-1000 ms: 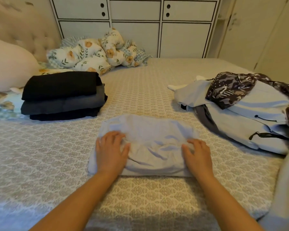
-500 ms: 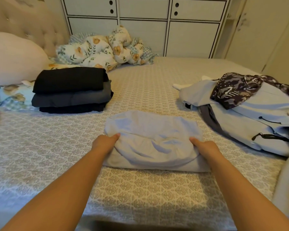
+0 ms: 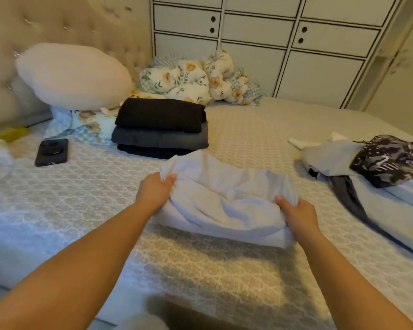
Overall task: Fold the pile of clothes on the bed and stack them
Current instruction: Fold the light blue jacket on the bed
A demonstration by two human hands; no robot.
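While both hands grip it, the folded pale-blue garment (image 3: pixel 227 203) sits at the centre of the view, its near edge casting a shadow on the bed (image 3: pixel 248 129), so it seems partly raised. Left hand (image 3: pixel 156 190): thumb on top, fingers curled under the garment's left end, pinching the cloth near its far-left corner. Right hand (image 3: pixel 296 214): thumb pressed into the top of the right end, fingers hidden beneath; judged a grasp as well.

Garment's long axis runs 9 to 3 o'clock, tilted slightly so the left end lies farther from the person than the right.

Key relation: the stack of folded dark clothes (image 3: pixel 161 128) lies at about 11 o'clock from the garment, just beyond its far-left corner. In this view that corner overlaps the stack's lowest layer; contact cannot be confirmed. Left hand is the nearer one to the stack. Stack's long axis also runs roughly 9 to 3, so little rotation should be needed.

Judgement: fold finished, transfer to the stack is the step in hand. The move would go up and toward 11 o'clock, the left hand leading.

Unfolded pile (image 3: pixel 367 177) remains at 3 o'clock, well apart, so the task is partway. A phone (image 3: pixel 51 152) lies at 9 o'clock from the stack, outside the likely path.
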